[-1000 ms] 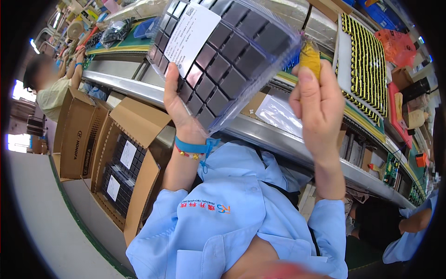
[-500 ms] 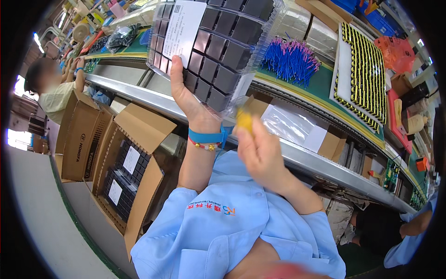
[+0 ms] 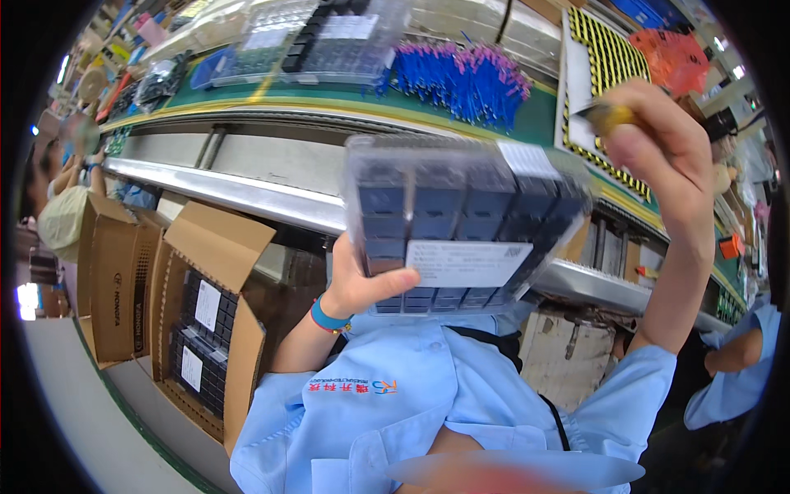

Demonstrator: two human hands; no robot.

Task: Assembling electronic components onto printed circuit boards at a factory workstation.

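My left hand [image 3: 358,284] grips the near left corner of a clear plastic tray [image 3: 436,206], thumb on its top face. Rows of black block-shaped parts fill the tray, and a white label [image 3: 469,267] lies over some of them. It is held in front of my chest, tilted. Raised to the right, apart from the tray, my right hand [image 3: 662,152] is closed on a small yellow tool [image 3: 613,119] with a dark tip. Motion blurs the tool, so its exact kind is unclear.
Two clear trays [image 3: 263,41] stand on the green bench beside a bundle of blue wires [image 3: 457,82]. A white board [image 3: 568,90] bears yellow-black striped parts. An open carton [image 3: 218,239] of similar trays stands at left. Another person [image 3: 70,218] is far left; a blue sleeve [image 3: 741,379] shows right.
The tray has come down and right, towards my chest, and turned in my left hand. My right hand has moved up and right, away from the tray, still holding the yellow tool.
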